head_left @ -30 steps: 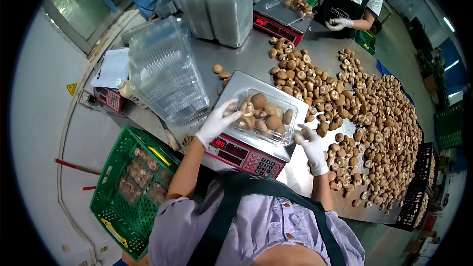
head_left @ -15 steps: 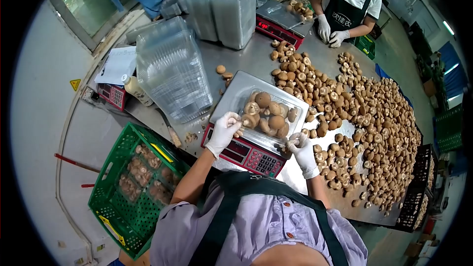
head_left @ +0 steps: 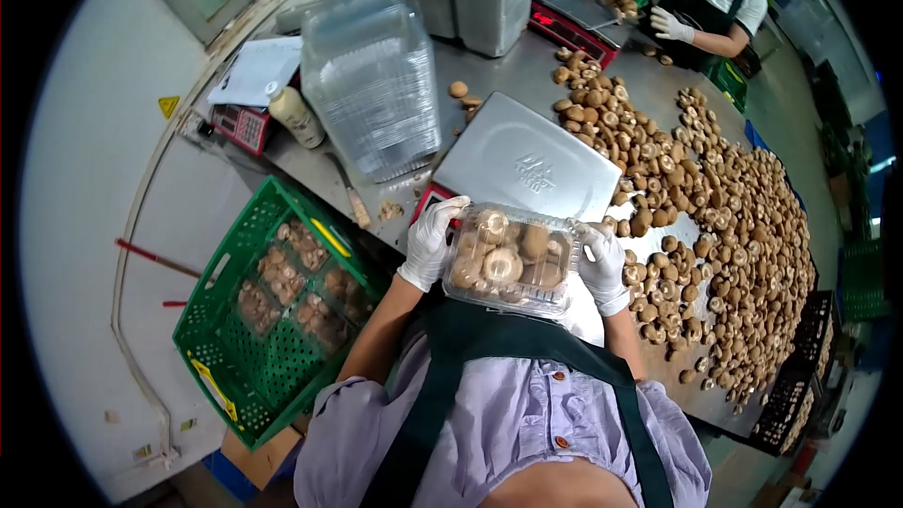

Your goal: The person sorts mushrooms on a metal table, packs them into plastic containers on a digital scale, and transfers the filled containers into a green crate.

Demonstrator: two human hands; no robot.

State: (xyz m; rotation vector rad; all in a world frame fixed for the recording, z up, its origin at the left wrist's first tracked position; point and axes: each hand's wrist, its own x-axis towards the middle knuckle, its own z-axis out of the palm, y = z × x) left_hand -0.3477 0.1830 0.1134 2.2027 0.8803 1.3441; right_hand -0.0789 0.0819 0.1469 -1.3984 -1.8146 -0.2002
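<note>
White gloves cover both hands, and between them is a clear plastic box (head_left: 513, 261) of brown mushrooms, some turned with their pale undersides up. The left hand (head_left: 431, 243) is clamped on one end of the box, the right hand (head_left: 601, 265) on the other. The box is in front of the person's dark apron (head_left: 503, 331), at the near side of the scale (head_left: 527, 165) – it hides most of the scale's red front. The scale's metal plate has a raised mark.

To the right, a broad pile of loose mushrooms (head_left: 734, 226) spreads over the metal table (head_left: 470, 71). Beyond the scale's left side stand stacks of clear trays (head_left: 372, 85), with a bottle (head_left: 296, 115) and a sheet of paper (head_left: 256, 71) beside them. A knife (head_left: 354, 199) lies near the bottle, its pale handle towards the person.

At the lower left, a green crate (head_left: 209, 325) holds several packs of mushrooms (head_left: 280, 273). Across the table is a co-worker (head_left: 710, 0) in a dark apron – one gloved hand raised near a second scale (head_left: 574, 33), which bears more mushrooms.
</note>
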